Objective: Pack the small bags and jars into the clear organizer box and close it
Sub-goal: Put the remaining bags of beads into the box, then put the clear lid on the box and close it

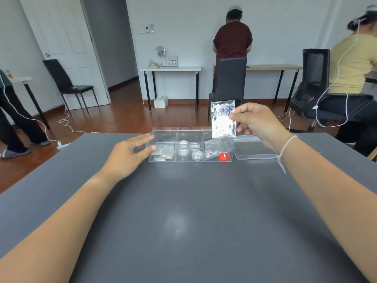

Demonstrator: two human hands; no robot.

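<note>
A clear organizer box with three compartments stands open on the grey table. Its left compartment holds small bags, the middle one several small round jars, the right one a bag of small pieces behind a red sticker. Above the right compartment hangs a small clear bag, held upright by its edge in my right hand. My left hand rests at the box's left end, thumb and fingers apart and touching its wall. The clear lid lies flat just right of the box.
The grey table stretches toward me. Beyond its far edge stand black chairs, white desks and cables on a wooden floor. One person stands at the back wall, another sits at the right, a third walks at the left.
</note>
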